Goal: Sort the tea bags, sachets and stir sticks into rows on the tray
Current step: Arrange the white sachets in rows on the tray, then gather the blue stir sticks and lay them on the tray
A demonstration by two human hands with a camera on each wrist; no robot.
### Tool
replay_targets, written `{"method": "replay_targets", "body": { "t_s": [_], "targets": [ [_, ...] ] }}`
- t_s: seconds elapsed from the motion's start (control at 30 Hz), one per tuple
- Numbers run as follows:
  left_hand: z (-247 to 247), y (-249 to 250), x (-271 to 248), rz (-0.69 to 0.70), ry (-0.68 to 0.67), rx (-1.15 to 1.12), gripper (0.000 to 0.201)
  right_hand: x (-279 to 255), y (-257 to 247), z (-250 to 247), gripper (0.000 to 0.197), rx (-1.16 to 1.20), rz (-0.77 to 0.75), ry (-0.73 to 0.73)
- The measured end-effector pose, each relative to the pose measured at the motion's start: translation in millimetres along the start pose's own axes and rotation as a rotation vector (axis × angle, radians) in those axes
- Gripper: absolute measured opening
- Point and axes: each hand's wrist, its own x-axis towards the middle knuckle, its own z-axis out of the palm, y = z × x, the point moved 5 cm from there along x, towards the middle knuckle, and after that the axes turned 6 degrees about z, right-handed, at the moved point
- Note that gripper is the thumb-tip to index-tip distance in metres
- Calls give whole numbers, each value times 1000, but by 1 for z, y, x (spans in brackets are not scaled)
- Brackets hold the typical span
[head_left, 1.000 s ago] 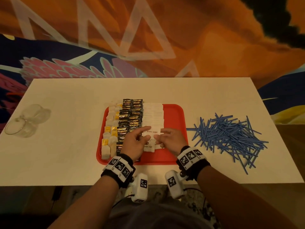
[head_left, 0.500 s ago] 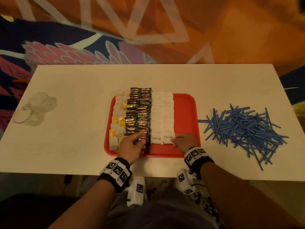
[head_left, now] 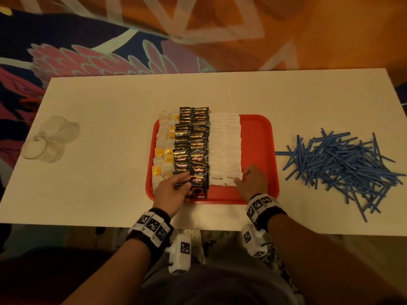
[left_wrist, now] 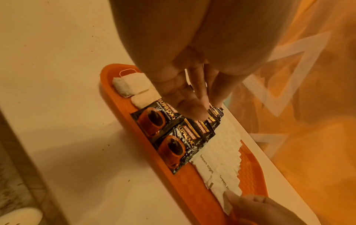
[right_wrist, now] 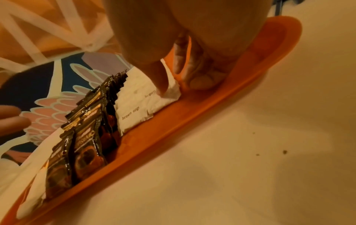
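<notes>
On the tray (head_left: 259, 137), the left hand (head_left: 170, 190) presses flat-fingered on the coffee sachets (head_left: 193, 146) while the right hand (head_left: 251, 183) thumbs a sugar sachet (head_left: 232, 178) square, tidying rows.

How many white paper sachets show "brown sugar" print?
2: side by side at the red plastic tray's near end, left one, right one touched by the right hand. Those behind hide theirs.

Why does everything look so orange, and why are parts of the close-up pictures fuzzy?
Head view: warm, dim light tints the white table; its straight edges bow from the wide lens. Left wrist view: the left hand is near the lens and soft, while the coffee sachets read sharply. Right wrist view: smeared throughout, the brown sugar sachets barely legible.
</notes>
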Motion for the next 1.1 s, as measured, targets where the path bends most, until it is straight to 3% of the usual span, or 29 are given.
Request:
{"method": "replay_targets", "body": {
  "t_s": [0.1, 0.2, 0.47, 0.7, 0.9, 1.03, 1.1],
  "targets": [
    [-1, 2, 2, 8, -8, 7, 33, -8, -16, 6, 17, -117, -203, -36],
    [-4, 4, 3, 29, -39, 31, 32, -12, -25, 17, 12, -204, -271, -94],
    [-23, 2, 8, 33, -70, 45, 32, -14, -24, 26, 19, -277, -237, -83],
    [-12, 17, 17, 53, -127, -12, 23, -25, -12, 9, 21, -114, -137, -43],
    [33, 43, 19, 108, -265, 132, 15, -38, 18, -23, 21, -51, -16, 3],
    [80, 67, 17, 240, -371, 325, 12, -39, 50, -52, 19, 31, 73, 69],
    [112, 81, 16, 278, -412, 416, 19, -34, 65, -70, 15, 77, 87, 101]
  ]
}}
